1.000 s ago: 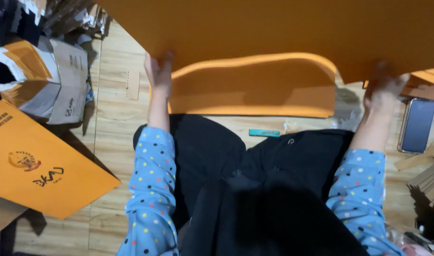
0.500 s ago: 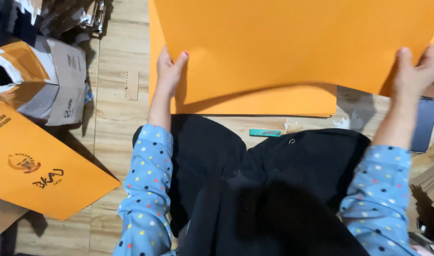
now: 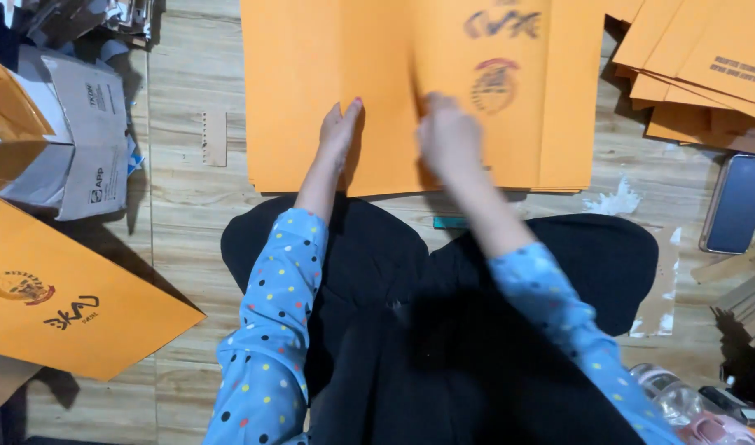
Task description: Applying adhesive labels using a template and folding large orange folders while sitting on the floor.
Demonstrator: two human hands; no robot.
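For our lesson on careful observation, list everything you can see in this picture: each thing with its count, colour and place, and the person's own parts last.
Large card sheet: one, orange, flat on the floor ahead of the knees, with a printed emblem.
Stack of sheets: several, orange, top right.
Printed sheet: one, orange, lower left.
Cardboard box: one, grey and white, open, left.
Phone: one, dark, right edge.
Small flat tool: one, teal, at the large sheet's near edge.
Wooden floor: pale planks, beneath everything.
Sleeves: two, blue with coloured dots.
Left hand: flat on the large sheet.
Right hand: blurred, on the large sheet beside the emblem.
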